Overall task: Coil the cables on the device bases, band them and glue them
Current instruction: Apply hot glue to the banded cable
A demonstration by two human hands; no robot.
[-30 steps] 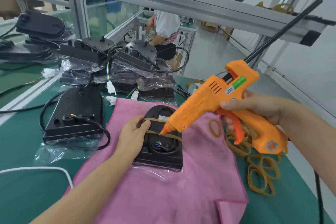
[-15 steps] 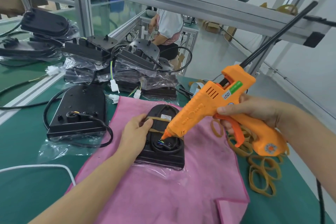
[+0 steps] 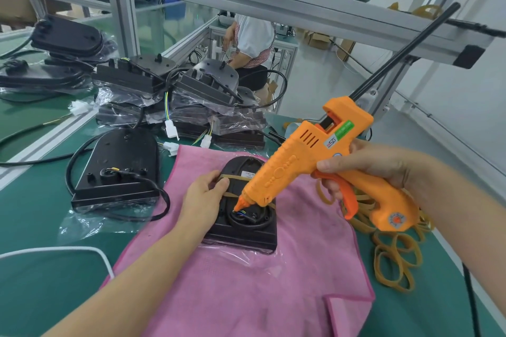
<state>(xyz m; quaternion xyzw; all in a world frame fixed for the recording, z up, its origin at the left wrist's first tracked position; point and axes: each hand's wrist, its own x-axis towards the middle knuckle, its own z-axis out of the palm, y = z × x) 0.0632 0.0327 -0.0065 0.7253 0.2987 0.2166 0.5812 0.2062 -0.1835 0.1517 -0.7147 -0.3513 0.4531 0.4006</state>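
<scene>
1. I'm watching the right hand [image 3: 364,169] gripping the orange glue gun [image 3: 323,169], fingers curled round the handle with one on the trigger. The nozzle tip is sitting right at the coloured wires where the coiled cable [image 3: 246,220] comes out of the device base [image 3: 243,216].
2. The left hand [image 3: 204,198] is pressing on the base's left side, thumb hooked over a rubber band [image 3: 232,177]. The base is lying on the pink cloth [image 3: 246,282], mid-surface, towards the far edge of the cloth.
3. Biggest risk I'm seeing: the left thumb is sitting close to the hot tip. Any slip of the gun leftward and it's getting burned.
4. Squeezing too long is likely flooding glue past the wires and onto the bands, so they're ending up stuck to the base.
5. The base is sitting on thin plastic film over soft cloth. If the left hand is easing off, I'd expect it to slide and drag the bead off target.
6. Pulling the gun away fast is likely stringing glue across the cloth and the loose rubber bands [image 3: 394,257] piled near the right edge.
7. The gun's black cord [image 3: 405,55] is running up to the overhead rail; a snag there is jerking the nozzle.
8. Can't tell whether glue is flowing.
</scene>
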